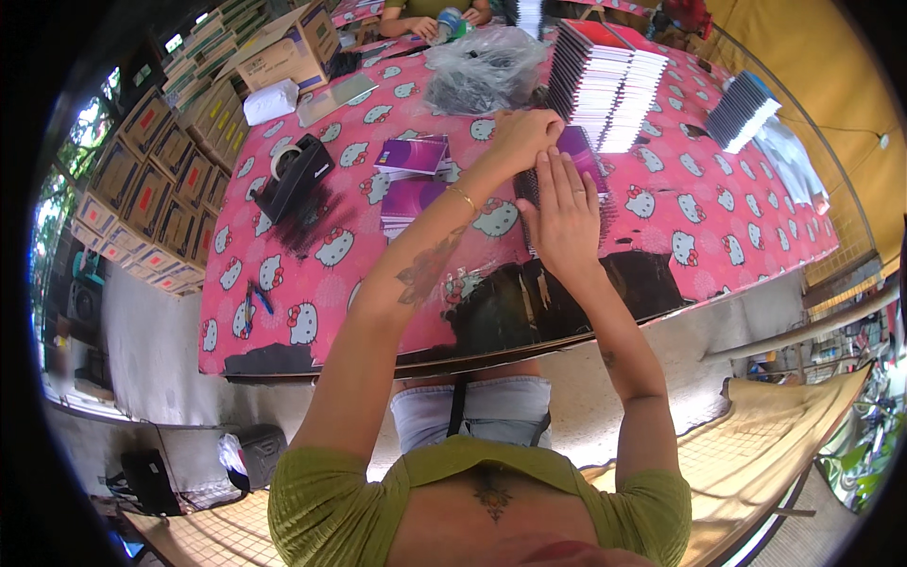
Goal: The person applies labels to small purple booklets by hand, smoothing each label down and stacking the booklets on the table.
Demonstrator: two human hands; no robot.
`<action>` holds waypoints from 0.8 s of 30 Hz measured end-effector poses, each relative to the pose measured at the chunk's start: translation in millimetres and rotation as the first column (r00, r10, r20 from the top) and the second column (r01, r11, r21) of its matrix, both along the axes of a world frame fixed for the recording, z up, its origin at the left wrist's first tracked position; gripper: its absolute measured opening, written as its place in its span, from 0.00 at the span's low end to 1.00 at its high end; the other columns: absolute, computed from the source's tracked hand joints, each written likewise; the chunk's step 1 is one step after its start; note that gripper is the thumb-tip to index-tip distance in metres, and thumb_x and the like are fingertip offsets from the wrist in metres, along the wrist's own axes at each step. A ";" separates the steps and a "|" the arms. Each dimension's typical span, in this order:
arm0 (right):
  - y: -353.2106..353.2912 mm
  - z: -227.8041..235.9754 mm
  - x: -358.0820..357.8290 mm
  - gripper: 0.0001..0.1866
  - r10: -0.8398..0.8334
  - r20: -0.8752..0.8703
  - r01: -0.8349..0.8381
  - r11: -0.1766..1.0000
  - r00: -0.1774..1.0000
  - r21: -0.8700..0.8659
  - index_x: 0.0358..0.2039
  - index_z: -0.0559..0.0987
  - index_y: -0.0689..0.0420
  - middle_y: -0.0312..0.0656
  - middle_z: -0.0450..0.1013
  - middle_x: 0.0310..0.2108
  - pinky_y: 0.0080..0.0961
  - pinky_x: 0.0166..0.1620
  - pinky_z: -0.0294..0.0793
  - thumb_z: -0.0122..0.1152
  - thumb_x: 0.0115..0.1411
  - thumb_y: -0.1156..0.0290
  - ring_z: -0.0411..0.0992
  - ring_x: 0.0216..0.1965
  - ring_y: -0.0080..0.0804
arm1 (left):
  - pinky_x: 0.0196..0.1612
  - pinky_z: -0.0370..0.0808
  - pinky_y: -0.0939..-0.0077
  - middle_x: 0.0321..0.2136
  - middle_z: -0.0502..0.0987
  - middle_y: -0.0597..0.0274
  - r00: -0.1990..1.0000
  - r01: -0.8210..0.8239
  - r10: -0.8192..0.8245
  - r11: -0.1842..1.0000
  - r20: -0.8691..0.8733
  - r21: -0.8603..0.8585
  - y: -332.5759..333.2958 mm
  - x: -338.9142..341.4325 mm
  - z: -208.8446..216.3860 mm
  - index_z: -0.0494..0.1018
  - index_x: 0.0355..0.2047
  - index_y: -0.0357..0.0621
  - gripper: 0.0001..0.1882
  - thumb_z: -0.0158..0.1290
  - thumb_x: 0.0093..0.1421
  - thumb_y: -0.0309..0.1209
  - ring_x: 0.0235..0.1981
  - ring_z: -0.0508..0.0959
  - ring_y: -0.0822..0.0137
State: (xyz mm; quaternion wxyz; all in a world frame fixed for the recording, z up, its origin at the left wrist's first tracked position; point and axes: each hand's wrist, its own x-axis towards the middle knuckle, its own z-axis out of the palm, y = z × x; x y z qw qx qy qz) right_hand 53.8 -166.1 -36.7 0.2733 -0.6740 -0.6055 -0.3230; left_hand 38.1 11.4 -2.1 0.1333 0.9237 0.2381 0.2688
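A purple-covered, spiral-bound notebook [578, 151] lies before me on the table, much of it under my hands. My right hand [567, 200] rests flat on it, fingers stretched out together toward the far side. My left hand [525, 140] is curled at its far left edge, against the right fingertips; whatever is inside those fingers is hidden. Dark binding shows beside both hands. Left of my left forearm lie purple booklets [413, 154] in two small piles, the nearer one partly covered by that arm.
Tall stacks of spiral notebooks [605, 90] stand beyond my hands, with another stack [744, 111] at right. A clear plastic bag [487, 71], a black tape dispenser [295, 177] and pens [257, 300] lie about. Cartons [156, 180] rise at left. Another person's hands [425, 28] work across the table.
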 end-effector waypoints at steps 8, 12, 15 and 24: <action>-0.7 -8.4 9.3 0.25 0.024 -0.050 -0.024 1.000 0.998 -0.004 0.58 0.72 0.59 0.49 0.71 0.58 0.48 0.64 0.60 0.57 0.65 0.60 0.67 0.61 0.46 | 0.44 0.76 0.60 0.34 0.82 0.54 0.927 0.233 -0.218 0.973 0.306 -0.011 26.3 -110.1 -13.0 0.80 0.41 0.45 0.12 0.59 0.57 0.34 0.39 0.81 0.51; 0.3 13.2 -6.8 0.27 0.183 -0.245 -0.151 0.978 0.952 0.144 0.59 0.72 0.61 0.53 0.68 0.60 0.51 0.66 0.56 0.59 0.64 0.59 0.64 0.64 0.51 | 0.48 0.77 0.64 0.42 0.81 0.54 0.993 0.115 -0.114 0.988 -0.011 0.100 20.2 -230.7 -79.6 0.79 0.46 0.41 0.15 0.60 0.59 0.31 0.46 0.80 0.51; -9.7 18.9 -45.0 0.27 0.277 -0.216 -0.219 0.941 0.936 0.257 0.60 0.71 0.61 0.53 0.66 0.62 0.52 0.66 0.55 0.60 0.63 0.63 0.62 0.65 0.53 | 0.49 0.76 0.61 0.41 0.80 0.54 0.999 0.023 -0.032 0.948 0.023 0.316 4.9 -254.9 -106.7 0.78 0.45 0.42 0.14 0.59 0.59 0.30 0.46 0.80 0.52; -28.5 -90.8 -78.6 0.29 0.332 -0.896 -0.528 0.838 0.293 0.138 0.55 0.73 0.62 0.48 0.75 0.46 0.31 0.52 0.71 0.72 0.53 0.75 0.74 0.48 0.37 | 0.45 0.72 0.58 0.36 0.79 0.54 0.984 0.096 -0.147 0.915 0.103 0.392 -105.8 -238.1 -86.1 0.76 0.41 0.42 0.10 0.55 0.59 0.29 0.39 0.77 0.53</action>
